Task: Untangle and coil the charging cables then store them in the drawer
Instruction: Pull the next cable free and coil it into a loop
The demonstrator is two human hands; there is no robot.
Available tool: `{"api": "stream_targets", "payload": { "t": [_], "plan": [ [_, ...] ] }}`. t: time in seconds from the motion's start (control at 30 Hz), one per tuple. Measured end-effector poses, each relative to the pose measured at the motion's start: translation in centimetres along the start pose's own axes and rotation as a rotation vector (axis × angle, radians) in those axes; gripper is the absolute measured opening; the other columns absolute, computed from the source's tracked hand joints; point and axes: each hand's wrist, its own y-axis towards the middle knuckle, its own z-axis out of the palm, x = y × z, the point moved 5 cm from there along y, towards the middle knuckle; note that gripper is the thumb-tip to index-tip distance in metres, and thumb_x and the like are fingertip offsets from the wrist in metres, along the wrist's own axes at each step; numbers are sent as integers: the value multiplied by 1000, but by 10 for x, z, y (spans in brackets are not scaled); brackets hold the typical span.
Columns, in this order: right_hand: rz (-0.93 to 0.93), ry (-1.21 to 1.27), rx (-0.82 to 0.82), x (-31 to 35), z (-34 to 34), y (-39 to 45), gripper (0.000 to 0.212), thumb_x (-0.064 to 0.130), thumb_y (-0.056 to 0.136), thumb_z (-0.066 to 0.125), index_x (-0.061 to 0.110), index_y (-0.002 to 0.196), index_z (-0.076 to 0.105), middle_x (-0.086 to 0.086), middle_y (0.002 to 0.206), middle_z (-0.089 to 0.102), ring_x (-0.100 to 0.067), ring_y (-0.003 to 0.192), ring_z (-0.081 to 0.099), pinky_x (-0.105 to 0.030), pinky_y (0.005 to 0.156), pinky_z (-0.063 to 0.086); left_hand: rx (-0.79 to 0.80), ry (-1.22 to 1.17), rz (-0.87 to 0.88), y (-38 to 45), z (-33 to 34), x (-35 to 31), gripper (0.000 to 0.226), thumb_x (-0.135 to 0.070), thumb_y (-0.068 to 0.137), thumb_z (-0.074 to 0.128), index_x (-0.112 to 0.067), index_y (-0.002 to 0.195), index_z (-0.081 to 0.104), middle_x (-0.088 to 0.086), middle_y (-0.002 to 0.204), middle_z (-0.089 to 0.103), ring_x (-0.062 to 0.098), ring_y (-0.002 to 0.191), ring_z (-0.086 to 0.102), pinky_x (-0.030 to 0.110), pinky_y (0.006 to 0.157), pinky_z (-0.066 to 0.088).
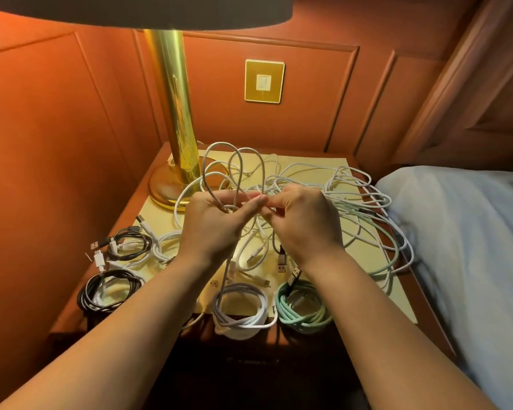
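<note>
Left hand [212, 223] curled round upright loops of a white charging cable [234, 170], right hand [301, 221] pinching a strand beside it, both above the tangled heap of white and mint cables [359, 199] on the wooden bedside table [376, 279], coiled white cable [240, 312] and coiled mint-green cable [304, 310] at the near edge, coiled black cables [107, 290] near left, brass lamp [172, 113] far left

White cable loops [234, 170] are sticking up above a messy white cable tangle [353, 208] lying on the bench [376, 279]. Black [108, 290], white [240, 306] and green [302, 307] coils are lying in front.
</note>
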Motion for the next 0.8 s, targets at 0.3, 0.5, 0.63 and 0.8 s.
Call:
{"api": "stream_targets", "payload": {
  "t": [0.3,0.5,0.63,0.8],
  "plan": [
    [55,-26,25,2,-1,1,25,50,95,71,32,110,81,6,99,75,-18,88,67,-26,65,38,-104,-173,-67,7,-14,-6,16,-15,87,78,-1,95,77,8,87,78,5,81,73,14,71,55],
    [190,-84,98,-13,-1,2,29,58,94,68,33,103,80,7,95,75,-15,80,61,-24,59,38,-226,-367,-215,14,-33,-10,10,-24,89,77,-15,88,73,-9,68,67,3,59,57,25,56,40],
    [215,-40,75,-13,-1,0,23,49,97,69,35,113,79,9,96,76,-16,83,67,-23,60,43,-164,-453,-235,13,-41,-20,13,-31,86,74,-19,87,69,-12,63,57,6,57,43,26,55,33],
    [372,827,160,-14,-5,3,17,25,101,68,22,114,78,4,88,77,0,61,63,-26,58,49,171,-326,-113,1,-49,-48,15,-44,80,78,-29,82,78,-11,64,52,3,59,44,22,54,35]
  ]
}}
